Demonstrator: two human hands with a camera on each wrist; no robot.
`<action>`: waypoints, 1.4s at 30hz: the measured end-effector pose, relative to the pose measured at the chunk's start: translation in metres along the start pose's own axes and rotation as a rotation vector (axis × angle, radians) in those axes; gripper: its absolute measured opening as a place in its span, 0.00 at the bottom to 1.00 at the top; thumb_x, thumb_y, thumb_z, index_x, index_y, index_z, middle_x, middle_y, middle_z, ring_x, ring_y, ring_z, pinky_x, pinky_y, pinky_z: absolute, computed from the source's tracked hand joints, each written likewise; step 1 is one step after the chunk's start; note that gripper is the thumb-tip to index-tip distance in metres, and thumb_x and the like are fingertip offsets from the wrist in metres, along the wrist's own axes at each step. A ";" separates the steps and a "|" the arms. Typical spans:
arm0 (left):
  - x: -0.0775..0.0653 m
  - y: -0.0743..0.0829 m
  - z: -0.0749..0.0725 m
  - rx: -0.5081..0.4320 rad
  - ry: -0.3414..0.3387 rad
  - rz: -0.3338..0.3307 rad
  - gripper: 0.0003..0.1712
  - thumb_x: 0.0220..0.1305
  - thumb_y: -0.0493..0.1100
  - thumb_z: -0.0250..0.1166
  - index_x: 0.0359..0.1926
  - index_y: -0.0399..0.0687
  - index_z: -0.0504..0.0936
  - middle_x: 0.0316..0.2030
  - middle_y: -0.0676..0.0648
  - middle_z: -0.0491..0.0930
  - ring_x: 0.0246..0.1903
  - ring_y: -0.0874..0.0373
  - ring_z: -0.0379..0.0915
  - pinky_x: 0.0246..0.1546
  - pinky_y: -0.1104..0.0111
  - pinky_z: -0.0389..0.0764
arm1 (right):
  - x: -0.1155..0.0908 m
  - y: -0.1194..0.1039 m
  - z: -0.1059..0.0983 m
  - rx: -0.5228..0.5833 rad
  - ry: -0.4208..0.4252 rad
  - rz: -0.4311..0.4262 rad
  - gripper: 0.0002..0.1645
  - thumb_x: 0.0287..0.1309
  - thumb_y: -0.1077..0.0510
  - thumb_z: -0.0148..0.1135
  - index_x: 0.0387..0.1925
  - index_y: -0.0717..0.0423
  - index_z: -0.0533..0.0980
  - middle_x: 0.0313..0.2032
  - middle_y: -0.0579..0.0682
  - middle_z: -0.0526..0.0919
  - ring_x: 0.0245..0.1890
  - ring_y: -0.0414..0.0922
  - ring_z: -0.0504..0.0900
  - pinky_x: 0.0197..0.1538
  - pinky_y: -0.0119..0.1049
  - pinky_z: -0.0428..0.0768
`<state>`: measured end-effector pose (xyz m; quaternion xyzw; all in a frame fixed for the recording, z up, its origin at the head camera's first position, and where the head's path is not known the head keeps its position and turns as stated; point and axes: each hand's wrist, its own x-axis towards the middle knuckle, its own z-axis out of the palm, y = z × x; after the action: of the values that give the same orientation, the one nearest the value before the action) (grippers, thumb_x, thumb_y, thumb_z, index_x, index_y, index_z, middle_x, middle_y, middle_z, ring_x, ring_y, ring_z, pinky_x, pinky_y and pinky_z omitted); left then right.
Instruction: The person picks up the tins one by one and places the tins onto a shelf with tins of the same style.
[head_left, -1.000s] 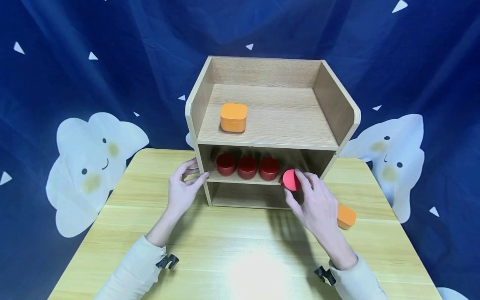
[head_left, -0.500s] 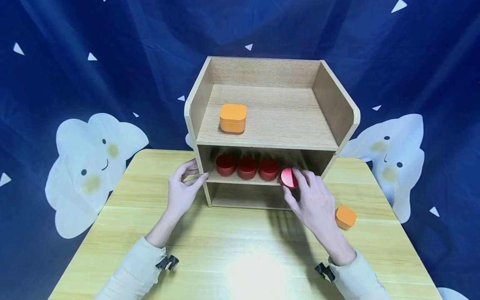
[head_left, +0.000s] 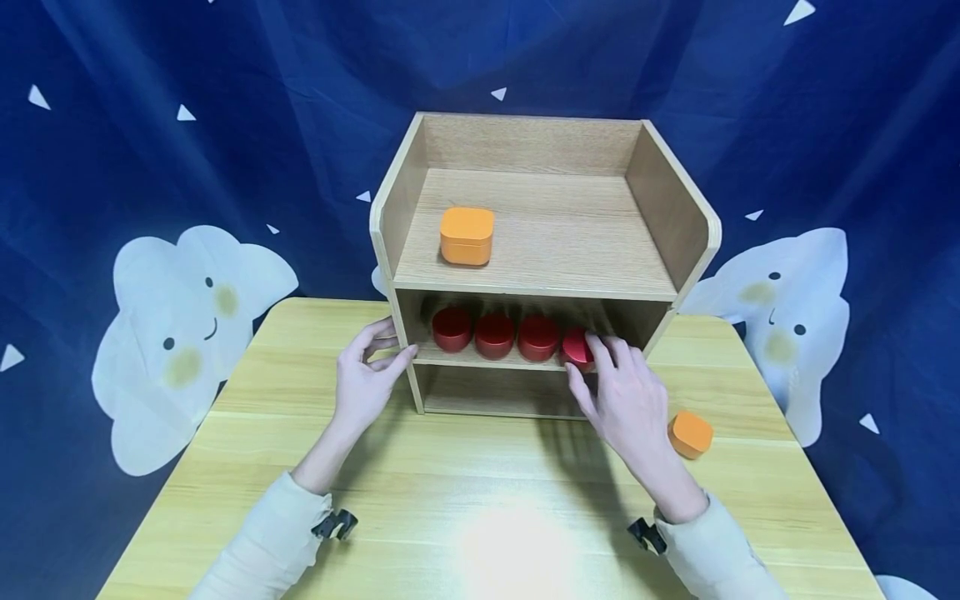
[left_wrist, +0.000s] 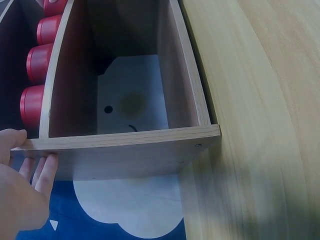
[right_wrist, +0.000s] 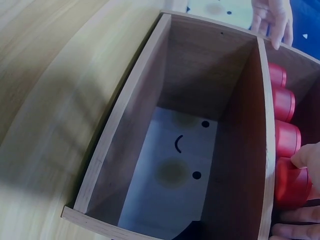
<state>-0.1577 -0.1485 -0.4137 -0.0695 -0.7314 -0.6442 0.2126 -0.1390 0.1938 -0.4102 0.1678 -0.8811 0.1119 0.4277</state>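
A two-tier wooden shelf (head_left: 555,229) stands on the table, open at the front. On its middle board, three round red tins (head_left: 494,335) sit in a row. At the right end of the row is a fourth-like matching red tin (head_left: 576,350), upright at the board's front edge; my right hand (head_left: 628,400) holds it between thumb and fingers. In the right wrist view the thumb lies on this held tin (right_wrist: 290,185). My left hand (head_left: 365,379) grips the shelf's left side panel, thumb at the front edge and fingers on the outside, as the left wrist view shows.
An orange rounded box (head_left: 467,236) sits on the shelf's top board, left of centre. Another orange box (head_left: 691,434) lies on the table (head_left: 420,508), right of the right hand. Behind everything hangs a blue curtain (head_left: 525,50) with cloud shapes.
My right hand has set the red tin farther back onto the middle board, moving slightly left and away, and the tin now stands more upright. The left hand keeps its grip on the shelf.
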 end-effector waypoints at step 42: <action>0.000 0.001 0.000 -0.010 -0.007 -0.012 0.26 0.60 0.24 0.72 0.61 0.30 0.81 0.55 0.29 0.84 0.44 0.71 0.83 0.43 0.77 0.92 | 0.002 0.001 0.004 -0.047 0.079 -0.017 0.30 0.65 0.42 0.62 0.59 0.58 0.81 0.47 0.60 0.86 0.34 0.62 0.84 0.22 0.54 0.83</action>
<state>-0.1574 -0.1487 -0.4129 -0.0684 -0.7293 -0.6489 0.2060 -0.1429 0.1928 -0.4109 0.1606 -0.8644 0.0940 0.4670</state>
